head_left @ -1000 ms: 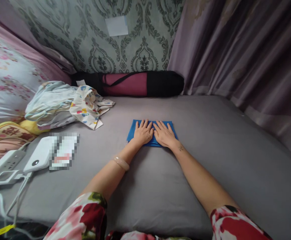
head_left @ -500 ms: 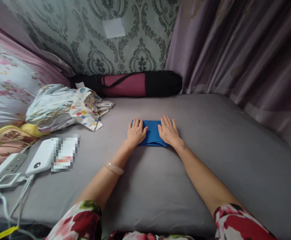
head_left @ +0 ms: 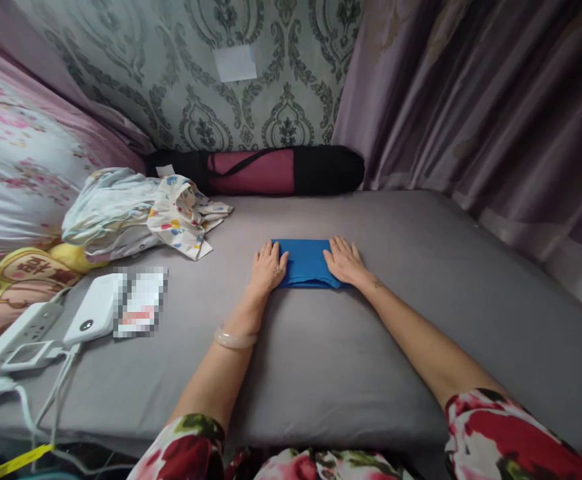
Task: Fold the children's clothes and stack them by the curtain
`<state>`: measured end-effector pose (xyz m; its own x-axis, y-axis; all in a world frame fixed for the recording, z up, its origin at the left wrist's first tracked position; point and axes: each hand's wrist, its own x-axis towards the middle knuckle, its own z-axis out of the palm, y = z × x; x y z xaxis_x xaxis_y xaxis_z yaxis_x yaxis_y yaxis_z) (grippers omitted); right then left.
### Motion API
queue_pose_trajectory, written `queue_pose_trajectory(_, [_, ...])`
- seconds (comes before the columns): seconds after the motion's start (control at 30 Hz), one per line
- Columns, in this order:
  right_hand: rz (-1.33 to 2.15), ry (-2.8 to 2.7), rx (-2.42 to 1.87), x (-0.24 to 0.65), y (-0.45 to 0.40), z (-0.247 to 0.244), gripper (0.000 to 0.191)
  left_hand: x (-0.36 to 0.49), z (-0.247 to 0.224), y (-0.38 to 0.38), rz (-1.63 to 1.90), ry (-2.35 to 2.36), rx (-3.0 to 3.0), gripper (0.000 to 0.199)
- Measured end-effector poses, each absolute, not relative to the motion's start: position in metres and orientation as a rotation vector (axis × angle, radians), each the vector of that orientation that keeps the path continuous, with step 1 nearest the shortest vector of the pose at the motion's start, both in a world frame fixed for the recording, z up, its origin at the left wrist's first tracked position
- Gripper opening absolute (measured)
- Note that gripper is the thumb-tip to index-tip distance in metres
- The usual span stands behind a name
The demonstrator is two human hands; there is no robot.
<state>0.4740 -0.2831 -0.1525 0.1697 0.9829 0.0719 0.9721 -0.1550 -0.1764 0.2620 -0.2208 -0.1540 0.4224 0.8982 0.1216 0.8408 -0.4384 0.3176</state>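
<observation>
Blue folded rectangular cloth [head_left: 307, 261] lies flat on the bed with a smooth grey sheet [head_left: 321, 360], between its far and near edges. Its near side shows stacked, slightly parted layers.

Left hand [head_left: 269, 267]: palm down on the cloth's left end, fingers extended and pointing toward the far edge, thumb out over the blue fabric. Pale translucent bangle [head_left: 235, 339] on that wrist. Right hand [head_left: 345, 261]: palm down at the right end, fingers extended. Both hands open and flat, well apart, neither gripping; cloth surface exposed between them.

Far edge: long black-and-maroon cylindrical fabric bag [head_left: 251, 172], lying lengthwise. Far left corner: loose heap of pale printed clothes [head_left: 115, 210], touching or near the bag's left end; cannot tell which. Left edge, nearer: white rectangular power bank [head_left: 98, 305] with cable, beside a pixelated flat packet [head_left: 143, 303]; white power strip [head_left: 18, 340] toward the near left corner.
</observation>
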Motion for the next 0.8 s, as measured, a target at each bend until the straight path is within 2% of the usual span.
queue_pose_trajectory(0.1, [-0.03,-1.942,-2.19,0.472,-0.282,-0.153,0.066,0.259,-0.155,-0.22,0.366,1.524,2.47,0.057])
queue_pose_trajectory(0.33, [0.113,-1.949,-2.211,0.475,-0.279,-0.17,0.069,0.259,-0.157,-0.217,0.294,1.512,2.414,0.062])
queue_pose_trajectory(0.53, [0.206,-1.945,-2.266,0.469,-0.275,-0.152,0.07,0.258,-0.158,-0.215,0.393,1.467,2.356,0.058])
queue_pose_trajectory(0.8, [0.038,-2.023,-2.215,0.432,-0.269,-0.16,0.064,0.257,-0.165,-0.208,0.607,1.473,2.217,0.049])
